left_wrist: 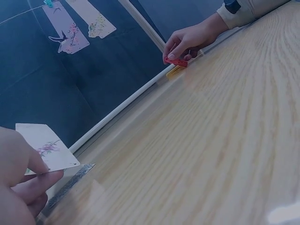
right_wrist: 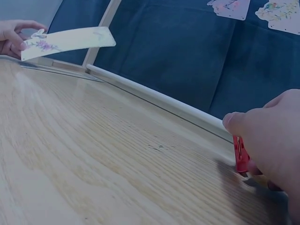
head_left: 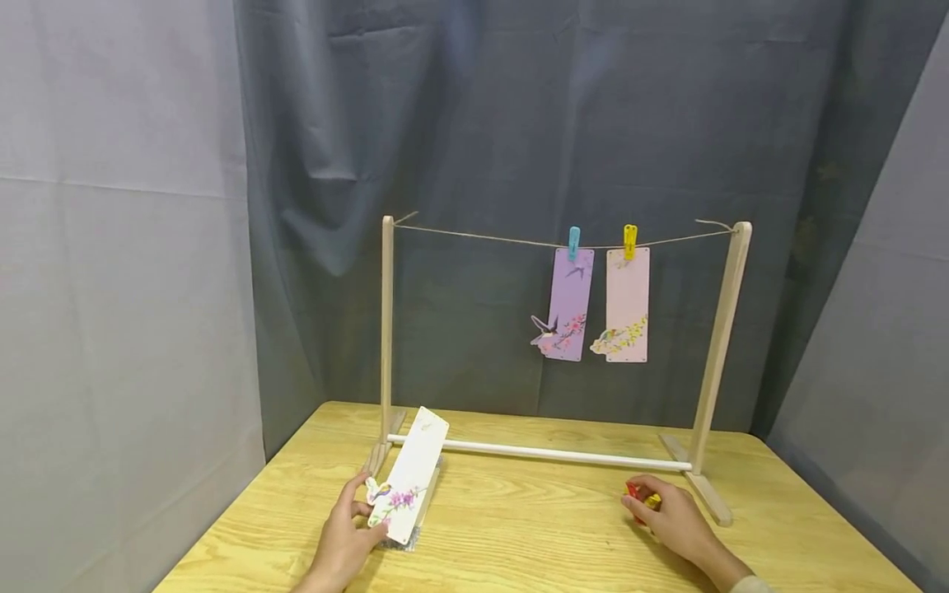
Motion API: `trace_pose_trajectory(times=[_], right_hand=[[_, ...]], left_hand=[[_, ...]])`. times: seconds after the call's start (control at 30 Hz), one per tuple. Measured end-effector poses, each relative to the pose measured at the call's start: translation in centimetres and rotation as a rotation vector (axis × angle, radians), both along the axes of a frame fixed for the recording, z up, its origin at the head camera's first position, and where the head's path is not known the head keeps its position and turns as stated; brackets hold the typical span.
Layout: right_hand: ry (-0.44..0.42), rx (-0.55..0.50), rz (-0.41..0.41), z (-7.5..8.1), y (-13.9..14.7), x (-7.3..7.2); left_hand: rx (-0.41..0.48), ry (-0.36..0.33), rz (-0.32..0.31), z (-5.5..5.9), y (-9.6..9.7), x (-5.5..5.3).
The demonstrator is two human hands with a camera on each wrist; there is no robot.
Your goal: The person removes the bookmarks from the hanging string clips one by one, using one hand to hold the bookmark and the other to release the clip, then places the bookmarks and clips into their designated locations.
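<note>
My left hand (head_left: 343,527) pinches the lower end of a white bookmark (head_left: 412,473) printed with a bird and pink-purple flowers, lifted and tilted above the table's left side. Under it lies a flat item with a silvery edge (left_wrist: 70,187), mostly hidden. At the right, my right hand (head_left: 678,517) pinches a red clothespin (right_wrist: 241,154) between thumb and fingers, just above the tabletop. A yellow clothespin (left_wrist: 176,71) shows right beside the red one, under the fingers; whether the hand touches it I cannot tell.
A wooden stand with a right post (head_left: 719,350), left post (head_left: 387,329) and white bottom bar (head_left: 556,453) carries a string (head_left: 482,236). From it hang a purple bookmark (head_left: 569,305) by a blue clothespin (head_left: 574,244) and a pink bookmark (head_left: 627,301) by a yellow one.
</note>
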State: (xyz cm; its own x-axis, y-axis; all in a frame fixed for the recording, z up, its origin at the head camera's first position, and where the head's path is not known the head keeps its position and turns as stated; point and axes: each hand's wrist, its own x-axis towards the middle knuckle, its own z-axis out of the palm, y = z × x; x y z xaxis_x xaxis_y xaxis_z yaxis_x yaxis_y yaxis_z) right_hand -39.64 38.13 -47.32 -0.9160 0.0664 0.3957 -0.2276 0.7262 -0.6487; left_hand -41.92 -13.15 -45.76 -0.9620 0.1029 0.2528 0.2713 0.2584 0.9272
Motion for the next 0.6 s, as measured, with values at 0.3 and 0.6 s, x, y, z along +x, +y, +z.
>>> trace_pose_trajectory(times=[0.3,0.6], right_hand=[[0.030,0.074,0.008,-0.34,0.86,0.21],[0.078,0.135,-0.036,-0.58,1.09,0.07]], left_hand=[[-0.004,-0.011,-0.005,0.00,0.05,0.00],[-0.033,-0.016,-0.016,-0.07,-0.09,0.11]])
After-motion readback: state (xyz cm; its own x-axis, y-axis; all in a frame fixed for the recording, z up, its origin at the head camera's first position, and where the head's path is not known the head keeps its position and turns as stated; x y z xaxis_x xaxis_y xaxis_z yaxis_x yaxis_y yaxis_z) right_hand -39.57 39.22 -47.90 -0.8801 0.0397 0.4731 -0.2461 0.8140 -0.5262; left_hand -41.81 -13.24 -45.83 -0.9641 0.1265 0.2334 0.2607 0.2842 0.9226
